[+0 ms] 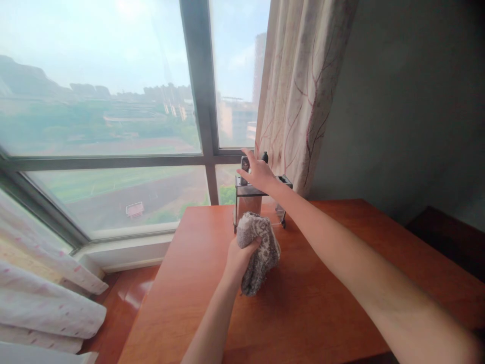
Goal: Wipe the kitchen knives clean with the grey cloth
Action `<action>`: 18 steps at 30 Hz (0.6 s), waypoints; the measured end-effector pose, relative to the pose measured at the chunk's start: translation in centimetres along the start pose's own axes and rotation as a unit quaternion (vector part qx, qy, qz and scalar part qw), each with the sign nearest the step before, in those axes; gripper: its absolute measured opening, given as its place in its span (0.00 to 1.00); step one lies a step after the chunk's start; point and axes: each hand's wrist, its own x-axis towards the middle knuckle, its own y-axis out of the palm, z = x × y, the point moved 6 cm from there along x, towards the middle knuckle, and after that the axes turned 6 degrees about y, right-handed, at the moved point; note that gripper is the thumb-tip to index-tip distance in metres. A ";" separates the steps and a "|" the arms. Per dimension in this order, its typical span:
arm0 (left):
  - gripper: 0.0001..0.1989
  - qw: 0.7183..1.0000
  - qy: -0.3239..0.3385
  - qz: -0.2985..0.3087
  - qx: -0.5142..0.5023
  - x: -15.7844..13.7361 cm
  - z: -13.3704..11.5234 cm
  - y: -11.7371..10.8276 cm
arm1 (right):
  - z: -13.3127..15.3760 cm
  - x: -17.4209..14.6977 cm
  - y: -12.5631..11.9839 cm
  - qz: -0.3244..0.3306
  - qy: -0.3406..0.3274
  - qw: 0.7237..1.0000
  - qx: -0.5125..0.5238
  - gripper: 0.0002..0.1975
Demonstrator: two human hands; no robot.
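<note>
My left hand is closed round a bunched grey-and-white patterned cloth, thumb on its near side, held above the table. Farther off, my right hand reaches over a small rack with its thumb and index finger spread apart. Between those fingertips, in line of sight, an upright dark object with a rounded top stands on the rack. Whether the fingers touch it I cannot tell. Behind the hand a black-topped item shows in part; its lower portion is hidden.
The reddish-brown wooden table runs up to the window. A patterned curtain hangs behind the rack, beside a dark wall. More curtain falls at the left. A dark window frame rises beyond the table.
</note>
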 end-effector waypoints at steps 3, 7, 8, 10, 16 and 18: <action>0.26 0.995 -0.039 -0.008 -0.092 -0.3 0.5 0.1 | 0.0 -0.2 -0.4 0.006 -0.003 1.000 -0.009 0.33; 0.30 0.971 -0.101 0.001 -0.218 -0.9 0.8 0.7 | 0.2 -1.0 -1.6 0.002 -0.004 1.000 -0.008 0.32; 0.30 0.964 -0.117 0.005 -0.239 -1.1 0.8 0.8 | 0.2 -1.5 -2.1 -0.004 -0.005 1.000 -0.001 0.31; 0.30 0.949 -0.155 0.016 -0.272 -1.4 0.9 1.1 | 0.3 -2.7 -3.3 -0.022 -0.006 1.000 0.022 0.29; 0.26 0.919 -0.205 0.041 -0.334 -1.8 0.7 1.5 | -1.1 -8.9 -4.5 -0.008 0.040 0.992 0.121 0.15; 0.25 0.913 -0.197 0.038 -0.355 -1.9 0.7 1.6 | -2.5 -11.0 -3.4 0.036 0.080 0.985 0.150 0.14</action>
